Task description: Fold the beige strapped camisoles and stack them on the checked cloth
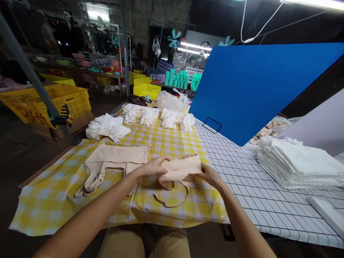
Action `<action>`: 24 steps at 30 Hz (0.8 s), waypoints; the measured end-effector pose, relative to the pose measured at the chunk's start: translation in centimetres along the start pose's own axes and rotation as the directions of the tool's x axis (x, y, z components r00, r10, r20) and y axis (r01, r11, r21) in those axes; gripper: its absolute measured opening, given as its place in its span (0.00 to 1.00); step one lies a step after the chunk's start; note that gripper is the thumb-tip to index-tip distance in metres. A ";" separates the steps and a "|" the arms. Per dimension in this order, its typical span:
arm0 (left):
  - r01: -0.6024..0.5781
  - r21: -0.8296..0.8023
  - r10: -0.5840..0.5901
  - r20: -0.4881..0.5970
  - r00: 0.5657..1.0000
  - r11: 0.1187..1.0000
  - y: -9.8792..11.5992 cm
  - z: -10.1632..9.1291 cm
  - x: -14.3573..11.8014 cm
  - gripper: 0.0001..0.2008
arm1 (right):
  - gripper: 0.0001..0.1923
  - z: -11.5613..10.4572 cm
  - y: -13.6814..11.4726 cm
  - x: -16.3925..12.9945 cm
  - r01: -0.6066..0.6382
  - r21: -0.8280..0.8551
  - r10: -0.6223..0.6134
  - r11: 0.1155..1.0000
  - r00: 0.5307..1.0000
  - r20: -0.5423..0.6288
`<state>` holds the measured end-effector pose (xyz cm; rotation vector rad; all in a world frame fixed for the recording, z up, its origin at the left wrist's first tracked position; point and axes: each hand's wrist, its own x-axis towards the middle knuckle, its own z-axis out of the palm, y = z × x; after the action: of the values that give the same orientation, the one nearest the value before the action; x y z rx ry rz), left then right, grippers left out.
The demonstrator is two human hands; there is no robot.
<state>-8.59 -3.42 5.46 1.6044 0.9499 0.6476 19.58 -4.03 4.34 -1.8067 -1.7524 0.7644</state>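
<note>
A beige strappy garment, like a cropped camisole, is stretched between my hands above the yellow checked cloth. My left hand grips its left end, thumb on top. At its right end, my right hand closes on the edge. Thin straps hang from it onto the cloth. Just left of my left hand lies a flat stack of beige camisoles, their straps toward me.
White folded garments in bundles line the far side of the cloth, beside a crumpled white pile. A big blue board slants over the right table. White stacked garments sit below it. A yellow crate stands left.
</note>
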 end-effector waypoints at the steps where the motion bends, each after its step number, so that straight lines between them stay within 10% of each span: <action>1: 0.050 0.114 -0.049 -0.011 0.999 0.992 -1.2 0.1 -0.5 0.25 | 0.13 -0.3 0.4 -0.6 0.015 -0.024 -0.010 1.000 0.982 0.191; 4: 0.125 0.307 -0.119 -0.037 0.992 0.944 -3.5 0.2 -1.3 0.18 | 0.17 -0.8 1.1 -1.5 0.079 -0.119 -0.018 0.990 0.894 0.448; 7: 0.089 0.411 -0.076 -0.050 0.996 0.907 -3.5 0.2 -1.3 0.09 | 0.12 -0.2 0.5 -0.8 0.188 -0.233 -0.159 0.954 0.977 0.140; 9: 0.025 0.440 -0.014 -0.029 0.999 0.898 -2.9 0.2 -1.1 0.07 | 0.13 0.8 -0.4 0.1 0.345 -0.262 -0.330 0.901 0.939 0.099; 12: -0.079 0.369 0.071 0.036 0.997 0.926 -2.2 0.1 -1.1 0.07 | 0.14 2.6 -1.5 1.2 0.502 -0.256 -0.436 0.826 0.857 0.276; 16: -0.146 0.110 0.138 0.077 0.987 0.983 -1.9 -1.1 -1.1 0.09 | 0.11 3.5 -1.4 1.6 0.451 -0.280 -0.359 0.847 0.875 0.325; 24: -0.253 -0.162 0.233 -0.137 0.963 0.954 2.4 -5.9 -0.6 0.16 | 0.15 -4.5 -4.3 -1.0 0.360 0.106 -0.375 0.927 0.878 0.298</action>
<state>-13.18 -0.96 9.23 1.5485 0.7593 0.9795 19.66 -4.70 10.56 -1.3082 -2.1771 0.9588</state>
